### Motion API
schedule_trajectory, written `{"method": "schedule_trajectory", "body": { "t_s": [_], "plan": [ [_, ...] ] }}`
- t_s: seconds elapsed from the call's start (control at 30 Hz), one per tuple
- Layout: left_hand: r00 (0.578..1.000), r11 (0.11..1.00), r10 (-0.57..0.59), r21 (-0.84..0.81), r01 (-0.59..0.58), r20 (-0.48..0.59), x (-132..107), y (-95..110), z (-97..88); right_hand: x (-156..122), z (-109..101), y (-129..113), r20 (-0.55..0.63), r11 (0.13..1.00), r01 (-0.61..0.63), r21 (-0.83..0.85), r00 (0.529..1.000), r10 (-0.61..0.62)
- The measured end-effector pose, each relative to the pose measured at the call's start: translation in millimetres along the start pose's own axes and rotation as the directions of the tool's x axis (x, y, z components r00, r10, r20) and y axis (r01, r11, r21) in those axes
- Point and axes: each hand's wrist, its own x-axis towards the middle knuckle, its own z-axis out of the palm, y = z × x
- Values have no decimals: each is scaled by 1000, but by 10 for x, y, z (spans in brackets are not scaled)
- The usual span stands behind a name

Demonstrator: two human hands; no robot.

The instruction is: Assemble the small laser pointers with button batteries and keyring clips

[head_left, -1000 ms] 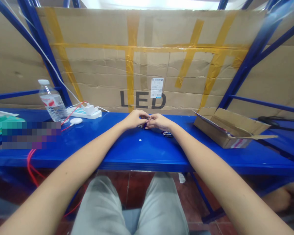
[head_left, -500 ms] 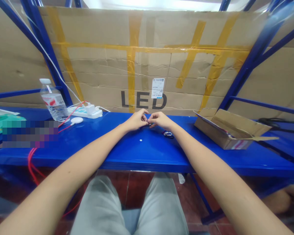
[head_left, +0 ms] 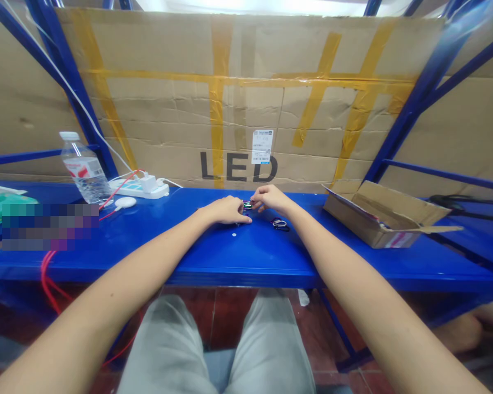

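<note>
Water bottle (head_left: 84, 169) stands beside power strip (head_left: 138, 189) on our blue table (head_left: 394, 268). Our left hand (head_left: 225, 210) lies half curled on the table, and we cannot tell if it grasps something. Small metal clip (head_left: 247, 205) sits between this hand and our right hand (head_left: 271, 198), whose bent fingers (head_left: 257, 198) are touching it or only very near; we cannot tell which. Second clip (head_left: 279, 223) lies just beyond, and cardboard box (head_left: 373, 219) stands farther right.
</note>
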Motion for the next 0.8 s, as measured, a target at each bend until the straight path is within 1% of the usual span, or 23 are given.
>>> {"method": "schedule_trajectory", "body": {
  "t_s": [0.1,0.17,0.23,0.37,0.43,0.5,0.57,0.67,0.73,0.8],
  "plan": [
    [999,999,25,26,-24,-45,23,27,70,-1,-8,14,-5,999,-25,-29,1000,24],
    [998,999,52,0,-52,-39,41,-4,86,-18,-8,10,4,998,-45,-48,999,45],
    [999,997,53,-50,-54,-11,51,-52,77,-42,-10,-2,22,996,-66,-63,997,67],
    [997,979,15,-205,0,71,52,-127,1,-77,-21,-23,46,991,-98,-93,994,102],
    [995,950,-8,-311,39,100,48,-145,-50,-84,-22,-28,48,989,-107,-102,993,112],
    [994,911,-14,-409,56,105,46,-158,-95,-84,-11,-25,50,989,-109,-99,992,114],
    [996,876,-4,-479,45,87,47,-174,-122,-78,10,-12,59,992,-92,-83,994,97],
    [998,830,11,-558,28,66,55,-205,-122,-63,50,24,108,996,-44,-78,993,53],
    [998,799,27,-602,10,52,62,-228,-108,-56,74,41,140,992,-4,-126,990,21],
    [998,776,54,-631,-20,35,67,-248,-101,-61,94,41,151,969,66,-237,988,-30]
  ]
}}
